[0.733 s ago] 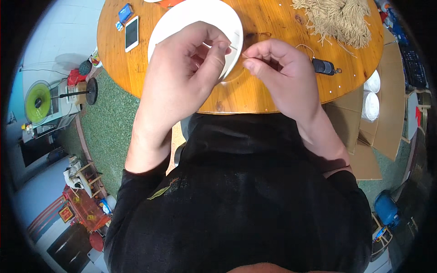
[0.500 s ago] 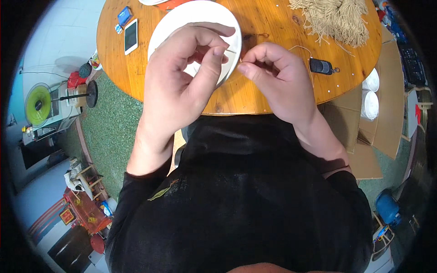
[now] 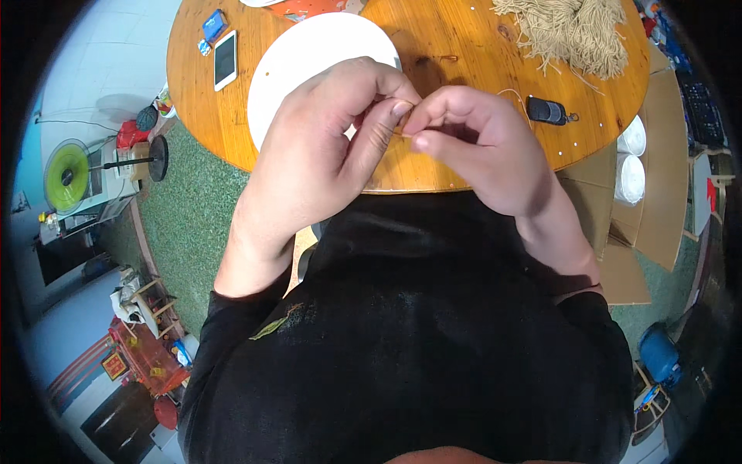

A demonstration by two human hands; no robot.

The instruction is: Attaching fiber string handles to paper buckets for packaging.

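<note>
My left hand [image 3: 321,147] is closed in front of a white round disc [image 3: 309,50], its thumb and forefinger pinched together near the disc's right edge. Right beside it, my right hand [image 3: 491,147] pinches a thin tan strand of yarn [image 3: 406,136], which also seems to run to my left fingertips. Both sets of fingertips nearly meet. The strand [image 3: 510,92] shows again behind my right hand. Whether my left hand's other fingers hold the disc is hidden.
A fringed bundle of tan yarn [image 3: 576,35] lies at the round wooden table's [image 3: 456,182] far right, above a black key fob [image 3: 546,110]. A white phone [image 3: 225,60] and a small blue pack [image 3: 214,26] are at left. Beyond the right edge stand cardboard [image 3: 657,178] and white rolls [image 3: 630,179].
Both hands have moved slightly right and nearer me, and have come closer together. The white disc has shifted nearer and turned its flat face more toward me.
</note>
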